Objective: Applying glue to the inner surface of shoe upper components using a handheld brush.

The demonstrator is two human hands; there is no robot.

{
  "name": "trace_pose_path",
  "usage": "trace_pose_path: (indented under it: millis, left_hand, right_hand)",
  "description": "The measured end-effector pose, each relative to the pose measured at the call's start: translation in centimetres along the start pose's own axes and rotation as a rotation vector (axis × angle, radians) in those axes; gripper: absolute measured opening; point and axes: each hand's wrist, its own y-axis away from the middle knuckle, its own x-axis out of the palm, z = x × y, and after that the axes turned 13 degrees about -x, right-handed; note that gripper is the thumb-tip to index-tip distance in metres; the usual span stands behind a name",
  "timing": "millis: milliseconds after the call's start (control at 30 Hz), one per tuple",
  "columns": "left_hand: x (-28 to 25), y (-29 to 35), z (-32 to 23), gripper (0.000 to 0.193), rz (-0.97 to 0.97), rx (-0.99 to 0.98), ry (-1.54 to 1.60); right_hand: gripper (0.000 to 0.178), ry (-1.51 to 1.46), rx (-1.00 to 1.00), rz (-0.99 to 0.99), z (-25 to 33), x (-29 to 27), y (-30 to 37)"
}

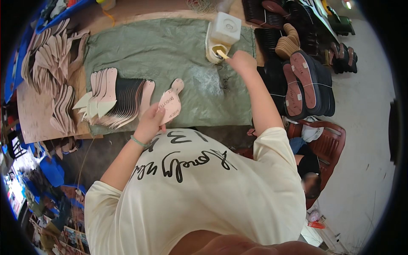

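Note:
My left hand (151, 120) pinches a pale pink insole (171, 104) near its wide end, holding it over the front part of the cloth. Its narrow dark-edged end points away from me. Off to the right, my right hand (243, 63) grips a brush (223, 55) by its pale yellow handle. The brush's far end dips into the mouth of a stained white glue container (208, 47), so its bristles are hidden. A white block-shaped jug part (226, 28) rises behind that mouth. Left of my left hand lies a fanned row of insoles (123, 97), pink and black.
A green cloth (140, 42) covers the table, with a clear plastic patch (207, 80) on it. More insole pieces (51, 63) pile up at left. Tied stacks of soles (308, 85) stand at right. Beyond the table's near right corner, a person (309, 170) is by a red-brown chair (333, 144).

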Motion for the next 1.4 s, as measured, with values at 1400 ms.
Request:
trace_pose_path:
  millis: [1400]
  left_hand:
    - [2.8, -3.6, 2.2, 0.018, 0.044, -0.303, 0.411]
  right_hand:
    - [0.029, -1.108, -0.173, -0.276, 6.2, 19.9, 16.7]
